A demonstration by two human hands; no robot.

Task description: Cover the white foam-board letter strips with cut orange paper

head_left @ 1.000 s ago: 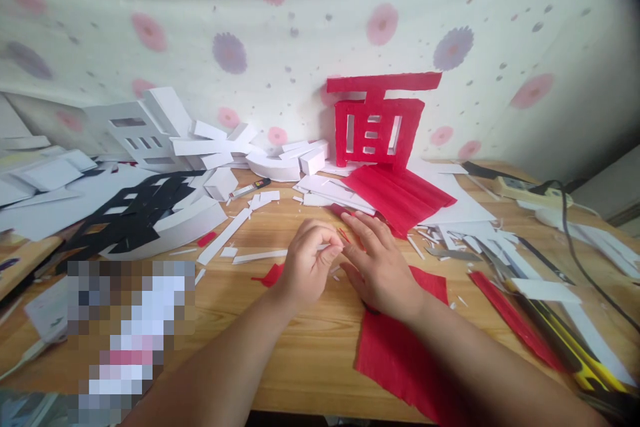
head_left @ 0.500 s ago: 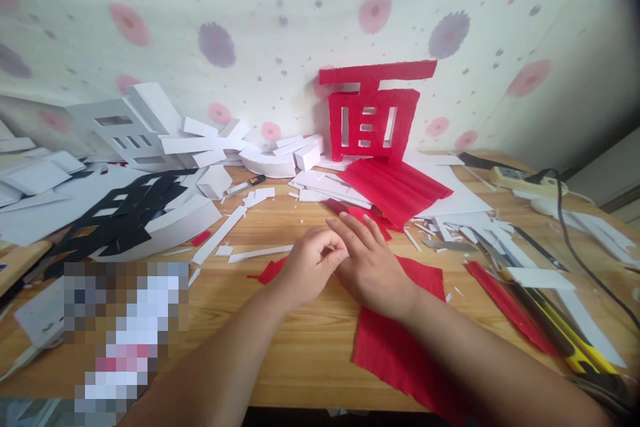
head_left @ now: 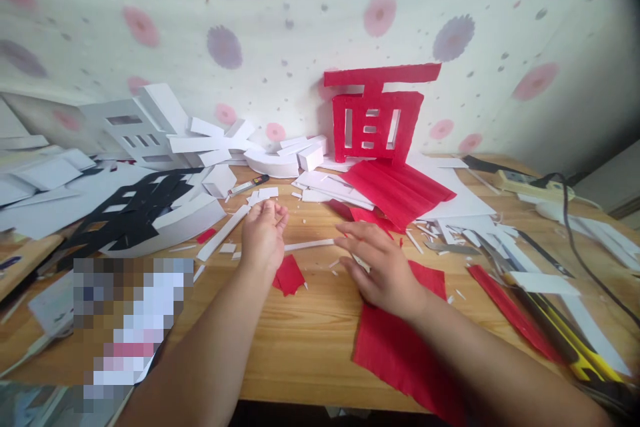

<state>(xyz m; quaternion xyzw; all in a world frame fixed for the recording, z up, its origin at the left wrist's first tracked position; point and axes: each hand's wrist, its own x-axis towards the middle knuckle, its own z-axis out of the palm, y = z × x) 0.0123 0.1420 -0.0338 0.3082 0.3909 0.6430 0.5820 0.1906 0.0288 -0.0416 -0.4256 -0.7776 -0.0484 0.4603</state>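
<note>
My left hand (head_left: 264, 237) is raised over the table near white paper scraps, its fingers curled together; what they hold, if anything, is too small to tell. To the right, my right hand (head_left: 381, 267) hovers palm down with its fingers apart and nothing held. Below the left hand lies a small red scrap (head_left: 290, 275). Under the right hand and forearm spreads a large red sheet (head_left: 385, 347). Farther back, a red cut-out character (head_left: 379, 117) stands against the curtain, with a folded red sheet (head_left: 400, 188) at its foot.
White foam shapes (head_left: 273, 161) and black cut-outs (head_left: 135, 207) fill the left and back. A small cutter (head_left: 249, 185) lies behind the left hand. At the right are a yellow-black cutter (head_left: 565, 333), white strips and a power strip (head_left: 533, 185) with a cable.
My hands have come apart: the left moved left and away from me, the right moved slightly right. The small red scrap, partly hidden before, shows more fully. The view has shifted slightly.
</note>
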